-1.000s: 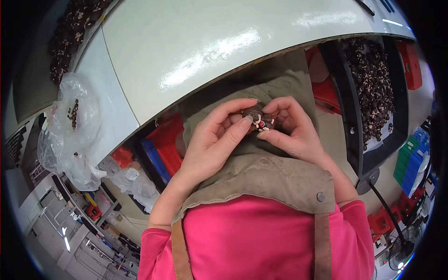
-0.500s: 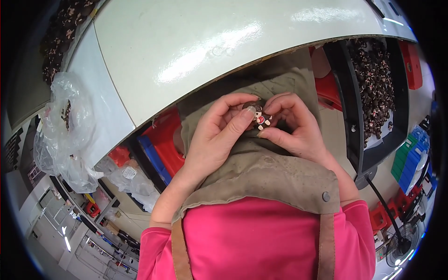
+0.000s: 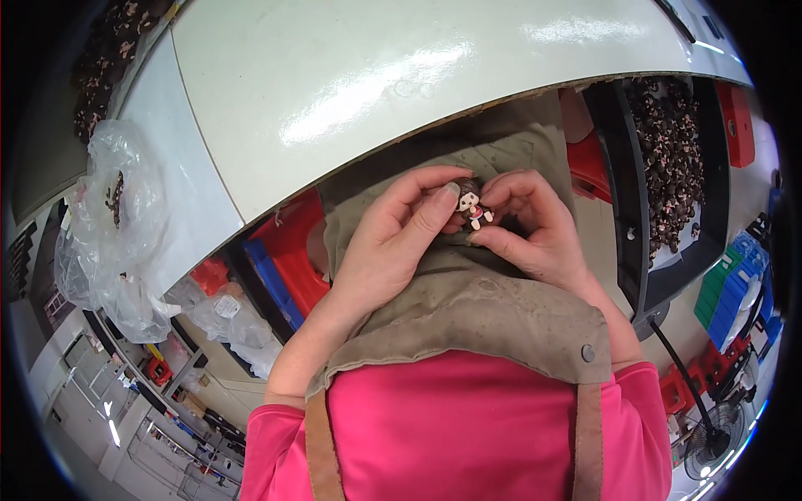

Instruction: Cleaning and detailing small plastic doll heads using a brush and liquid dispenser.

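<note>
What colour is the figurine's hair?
The figurine's hair is dark brown; the head view shows it best.

**Left hand (image 3: 393,230) and right hand (image 3: 539,221) faced each other, both pinching**

The left thumb (image 3: 430,217) reached toward the right hand, the left index finger (image 3: 422,179) arched on its far side. The right thumb (image 3: 505,244) pointed back at the left hand, right fingers (image 3: 511,189) curled beyond it. Bare forearms (image 3: 313,346) spread outward behind both wrists (image 3: 357,294).
</note>
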A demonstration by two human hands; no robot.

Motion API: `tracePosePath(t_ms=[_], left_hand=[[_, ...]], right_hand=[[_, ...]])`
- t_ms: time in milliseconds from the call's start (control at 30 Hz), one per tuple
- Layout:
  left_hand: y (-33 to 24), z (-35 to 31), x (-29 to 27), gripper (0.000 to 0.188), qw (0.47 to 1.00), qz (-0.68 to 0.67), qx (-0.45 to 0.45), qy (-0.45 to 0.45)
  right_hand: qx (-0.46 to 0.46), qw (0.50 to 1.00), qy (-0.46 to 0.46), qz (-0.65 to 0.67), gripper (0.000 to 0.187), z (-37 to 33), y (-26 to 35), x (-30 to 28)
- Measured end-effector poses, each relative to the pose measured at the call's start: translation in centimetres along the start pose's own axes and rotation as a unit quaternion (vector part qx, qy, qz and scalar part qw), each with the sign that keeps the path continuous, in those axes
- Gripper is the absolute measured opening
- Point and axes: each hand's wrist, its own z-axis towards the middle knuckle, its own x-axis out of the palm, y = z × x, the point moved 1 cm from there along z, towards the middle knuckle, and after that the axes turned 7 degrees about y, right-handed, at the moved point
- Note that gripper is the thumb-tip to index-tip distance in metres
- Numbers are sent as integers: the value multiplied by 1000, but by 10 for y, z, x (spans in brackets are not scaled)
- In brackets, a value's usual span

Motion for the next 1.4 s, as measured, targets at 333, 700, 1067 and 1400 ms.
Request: tracePosePath(t_ms=[333, 700, 1067, 1400], left_hand=[[6, 3, -2, 34, 999, -42, -6, 15], [8, 4, -3, 34, 999, -32, -1, 17], [9, 4, -3, 33, 999, -37, 0, 14], [6, 4, -3, 35, 998, -52, -25, 17]], right_hand=[[-48, 996, -11, -68, 35, 3, -1, -1], [-34, 997, -21, -68, 32, 2, 3, 0], [-33, 998, -46, -33, 24, 2, 3, 3], [-7, 998, -60, 26, 18, 1, 7, 4]])
